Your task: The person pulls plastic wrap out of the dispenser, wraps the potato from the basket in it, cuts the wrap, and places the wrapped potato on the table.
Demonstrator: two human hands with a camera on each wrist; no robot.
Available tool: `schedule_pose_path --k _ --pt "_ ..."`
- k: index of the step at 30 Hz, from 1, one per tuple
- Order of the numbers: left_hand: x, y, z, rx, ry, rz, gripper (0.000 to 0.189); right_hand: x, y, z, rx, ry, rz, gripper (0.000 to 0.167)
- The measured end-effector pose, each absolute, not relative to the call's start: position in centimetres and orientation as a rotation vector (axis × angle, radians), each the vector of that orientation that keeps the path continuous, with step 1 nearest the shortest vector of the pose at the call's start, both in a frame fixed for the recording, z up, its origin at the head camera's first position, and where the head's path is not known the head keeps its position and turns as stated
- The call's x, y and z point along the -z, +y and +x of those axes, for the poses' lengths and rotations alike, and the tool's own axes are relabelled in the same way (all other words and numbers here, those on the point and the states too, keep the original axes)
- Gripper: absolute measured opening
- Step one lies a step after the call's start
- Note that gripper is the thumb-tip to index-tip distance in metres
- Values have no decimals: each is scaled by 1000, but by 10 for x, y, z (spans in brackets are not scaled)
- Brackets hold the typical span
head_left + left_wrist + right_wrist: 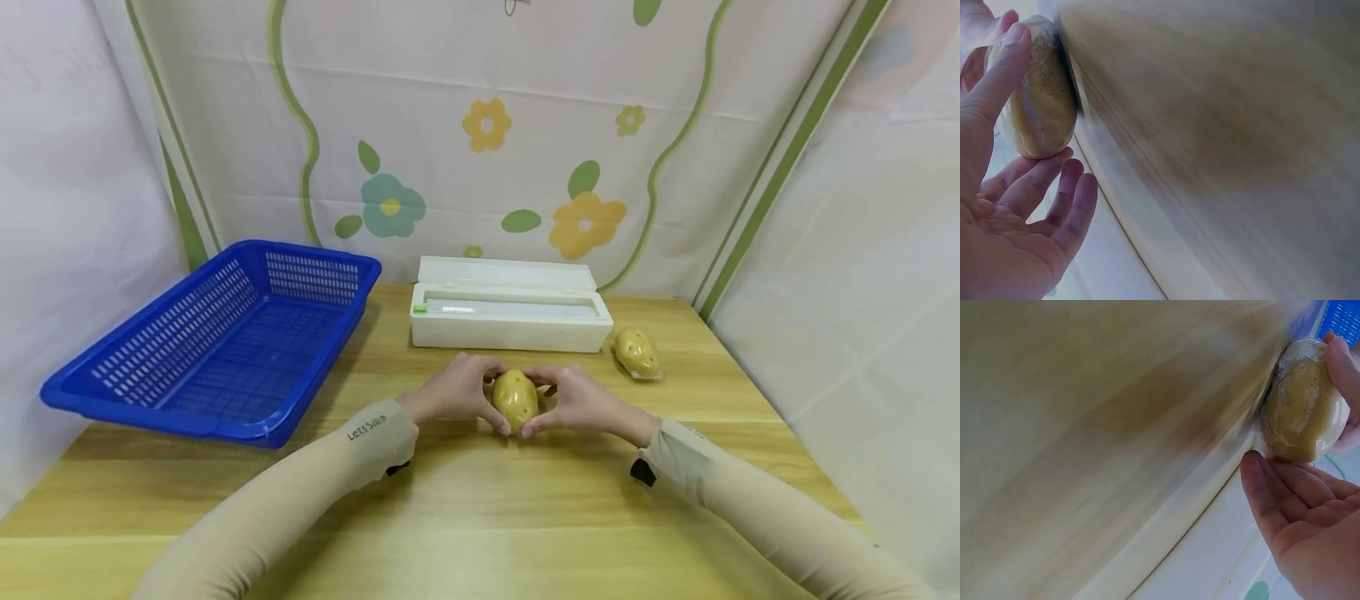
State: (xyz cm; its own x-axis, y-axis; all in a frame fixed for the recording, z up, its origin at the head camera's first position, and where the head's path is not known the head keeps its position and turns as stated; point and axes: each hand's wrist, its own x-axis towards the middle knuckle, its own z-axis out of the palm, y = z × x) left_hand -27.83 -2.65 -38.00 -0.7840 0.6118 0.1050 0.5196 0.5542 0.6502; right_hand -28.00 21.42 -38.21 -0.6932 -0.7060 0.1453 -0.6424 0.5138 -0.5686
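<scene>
A yellow potato (516,398) wrapped in clear film is held between both hands over the wooden table. My left hand (467,390) grips its left side, thumb at the near end and fingers at the far end. From the other side my right hand (573,402) holds it the same way. Crinkled film shows on the underside of the potato (1041,94) in the left wrist view. In the right wrist view, fingertips touch the end of the potato (1300,412), close to the tabletop.
Behind the hands stands a long white cling film box (510,333), its lid raised and a green slider at its left. Another film-wrapped potato (636,353) lies to the right. A blue plastic basket (279,429) occupies the left. Floral cloth walls (450,50) enclose the table (480,533).
</scene>
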Motion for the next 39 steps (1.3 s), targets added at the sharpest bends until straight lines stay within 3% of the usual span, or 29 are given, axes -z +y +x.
schedule_pose_path --k 24,34,39 --pt "373 -26 -266 -912 2692 904 84 375 213 -275 866 2615 -1114 92" --pt "374 -35 -258 -1021 2660 936 66 376 203 -270 931 2623 -1067 111" --pt "373 -38 -257 -1019 2646 930 61 379 200 -269 950 2625 -1043 105"
